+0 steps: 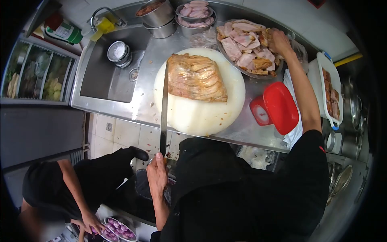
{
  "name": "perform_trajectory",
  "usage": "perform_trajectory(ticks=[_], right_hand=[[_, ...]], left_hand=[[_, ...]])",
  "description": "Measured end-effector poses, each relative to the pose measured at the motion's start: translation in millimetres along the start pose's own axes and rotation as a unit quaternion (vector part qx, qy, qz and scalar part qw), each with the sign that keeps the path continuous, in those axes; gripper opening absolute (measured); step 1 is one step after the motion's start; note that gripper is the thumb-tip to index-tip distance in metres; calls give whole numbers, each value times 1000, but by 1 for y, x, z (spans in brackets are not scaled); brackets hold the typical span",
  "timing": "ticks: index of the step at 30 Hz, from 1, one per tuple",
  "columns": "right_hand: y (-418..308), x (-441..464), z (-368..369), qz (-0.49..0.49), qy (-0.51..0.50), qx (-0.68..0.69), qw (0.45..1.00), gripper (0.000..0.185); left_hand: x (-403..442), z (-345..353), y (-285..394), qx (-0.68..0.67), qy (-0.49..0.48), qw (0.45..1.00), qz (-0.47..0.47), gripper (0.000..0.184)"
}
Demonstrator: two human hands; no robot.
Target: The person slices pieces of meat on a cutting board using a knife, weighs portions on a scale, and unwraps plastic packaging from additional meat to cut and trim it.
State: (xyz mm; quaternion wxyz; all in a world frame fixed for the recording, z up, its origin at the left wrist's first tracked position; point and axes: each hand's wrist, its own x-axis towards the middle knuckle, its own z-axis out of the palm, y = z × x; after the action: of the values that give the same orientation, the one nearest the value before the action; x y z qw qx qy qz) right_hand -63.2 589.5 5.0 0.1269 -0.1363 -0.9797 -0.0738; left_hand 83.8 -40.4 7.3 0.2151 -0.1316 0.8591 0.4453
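My left hand point(157, 175) is closed round the handle of a long-bladed knife point(164, 117), whose blade points away from me along the left edge of a round white cutting board point(201, 119). On the board lies a large browned slab of cooked meat point(196, 78); the blade's far end is beside its left side. My right hand point(279, 42) reaches to the right rim of a wide metal bowl point(227, 57) heaped with pale cut meat pieces point(244, 42). Its fingers curl down among the pieces, and what they grip is hidden.
A red kitchen scale point(280, 109) stands right of the board. Metal pots point(159, 18) and bowls of raw meat point(195, 12) line the back. Left is a sink point(109, 80) with small dishes. A white tub point(328, 88) holds meat. Another person point(76, 185) works lower left near purple onions point(119, 228).
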Motion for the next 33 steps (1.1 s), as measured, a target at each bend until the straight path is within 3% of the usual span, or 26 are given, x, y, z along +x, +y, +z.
perform_trajectory(ticks=[3,5,7,9,11,14,23,26,29,33], right_hand=[[-64,-9,-23,-52,221,42,973,45],[-114,-10,-28,-64,154,148,975,56],[-174,-17,-36,-89,-91,295,947,81],[-220,-16,-29,-113,-246,332,903,105],[-243,-11,17,-87,-313,318,891,118],[-261,-24,6,-67,-310,395,862,118],[-268,-55,24,59,-197,375,904,116],[-263,-48,30,57,-239,385,890,115],[-271,-56,15,15,-163,339,926,109],[-305,-93,-23,-50,-134,235,961,103]], left_hand=[[6,-1,-18,20,24,1000,-4,67],[12,-3,-28,29,21,999,-14,68],[16,-3,-30,26,0,999,-38,69],[17,-7,-34,44,-19,998,-29,70],[15,-10,-38,53,-31,998,-29,70],[18,-18,-51,55,-43,997,-34,73],[25,-34,-74,70,-98,992,-31,73],[29,-40,-74,98,-100,990,-2,72],[31,-48,-60,127,-91,988,14,72],[37,-54,-64,112,-78,991,1,72]])
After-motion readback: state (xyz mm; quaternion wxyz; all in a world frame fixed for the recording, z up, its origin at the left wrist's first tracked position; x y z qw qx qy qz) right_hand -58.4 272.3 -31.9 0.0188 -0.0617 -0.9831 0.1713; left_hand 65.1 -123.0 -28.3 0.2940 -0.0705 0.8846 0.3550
